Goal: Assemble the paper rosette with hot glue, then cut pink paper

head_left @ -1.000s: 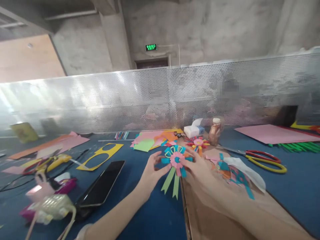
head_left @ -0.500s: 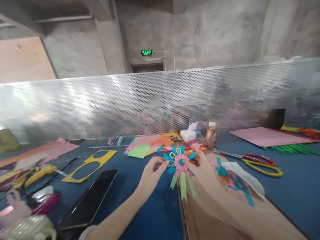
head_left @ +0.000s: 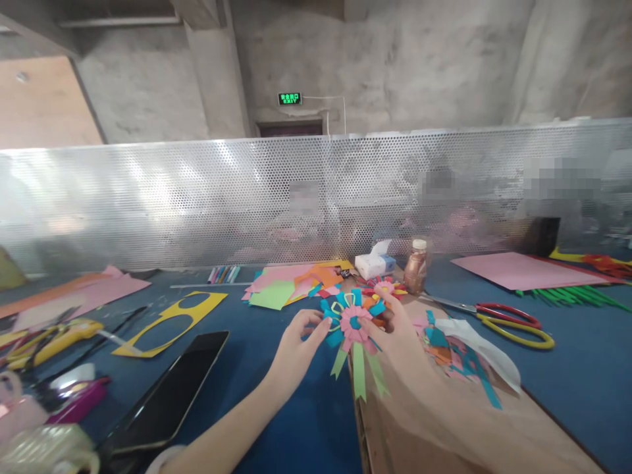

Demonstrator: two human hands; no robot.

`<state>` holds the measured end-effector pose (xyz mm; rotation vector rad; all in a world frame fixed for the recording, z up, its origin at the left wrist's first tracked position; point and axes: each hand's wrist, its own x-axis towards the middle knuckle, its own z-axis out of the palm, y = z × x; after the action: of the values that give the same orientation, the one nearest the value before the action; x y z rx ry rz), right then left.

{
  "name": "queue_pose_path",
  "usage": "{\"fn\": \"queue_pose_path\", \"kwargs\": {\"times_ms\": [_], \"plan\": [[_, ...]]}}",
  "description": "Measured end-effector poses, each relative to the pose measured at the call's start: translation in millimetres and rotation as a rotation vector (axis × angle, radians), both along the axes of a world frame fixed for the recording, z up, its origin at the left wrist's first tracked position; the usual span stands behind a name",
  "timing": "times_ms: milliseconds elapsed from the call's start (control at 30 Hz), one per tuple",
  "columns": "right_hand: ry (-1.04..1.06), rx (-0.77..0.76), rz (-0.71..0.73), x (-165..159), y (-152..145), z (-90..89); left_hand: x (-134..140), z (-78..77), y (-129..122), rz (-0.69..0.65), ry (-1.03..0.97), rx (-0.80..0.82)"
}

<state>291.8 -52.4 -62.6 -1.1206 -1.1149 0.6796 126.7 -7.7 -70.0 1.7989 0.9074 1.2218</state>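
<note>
Between my two hands, above the table, is a paper flower [head_left: 353,321] with blue outer petals, a pink inner ring, a blue centre and green ribbon tails hanging down. My left hand [head_left: 302,342] pinches its left blue petals between thumb and fingers. On the opposite side, my right hand [head_left: 395,332] grips the flower's right edge, the thumb lying near the blue centre. Part of the flower's right side is hidden behind that hand. Just beyond it lies another paper flower [head_left: 384,287], with red and pink petals.
Nearby on the right are scissors [head_left: 508,319], paper scraps [head_left: 459,355] and a brown board [head_left: 395,428]. A bottle [head_left: 417,266] and tissue pack [head_left: 375,264] stand behind. To the left lie a phone [head_left: 178,388], a yellow cut-out sheet [head_left: 182,322] and a glue gun [head_left: 62,339].
The view has shifted slightly, so the left-hand things sit a little further left. Both hands keep hold of the paper flower, which has hardly moved.
</note>
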Motion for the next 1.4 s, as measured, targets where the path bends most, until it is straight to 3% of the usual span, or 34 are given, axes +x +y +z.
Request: {"fn": "queue_pose_path", "kwargs": {"times_ms": [100,200,267,533,733,1033,1400], "plan": [[-0.008,-0.013,-0.002,-1.6,-1.4,-0.2,-1.3,0.5,-2.2,0.075,-0.048,0.102],[-0.020,-0.010,0.004,-2.9,-2.2,-1.1,-3.1,5.1,-6.4,0.120,0.027,0.322],[-0.032,-0.006,0.004,-3.5,-2.5,-2.1,-4.0,8.5,-9.5,0.127,0.078,0.379],[-0.095,-0.022,-0.044,-5.5,-5.6,-1.4,-4.3,9.1,-10.8,0.216,0.090,0.311],[-0.038,-0.007,-0.026,-5.6,-7.4,1.3,-3.7,6.9,-9.1,0.197,0.141,0.242],[-0.132,-0.003,-0.039,-7.0,-13.9,3.2,-4.6,7.2,-6.9,0.175,0.163,0.199],[-0.212,-0.030,-0.150,-5.3,-14.9,5.8,-1.6,9.1,-19.3,0.153,0.203,0.156]]}}
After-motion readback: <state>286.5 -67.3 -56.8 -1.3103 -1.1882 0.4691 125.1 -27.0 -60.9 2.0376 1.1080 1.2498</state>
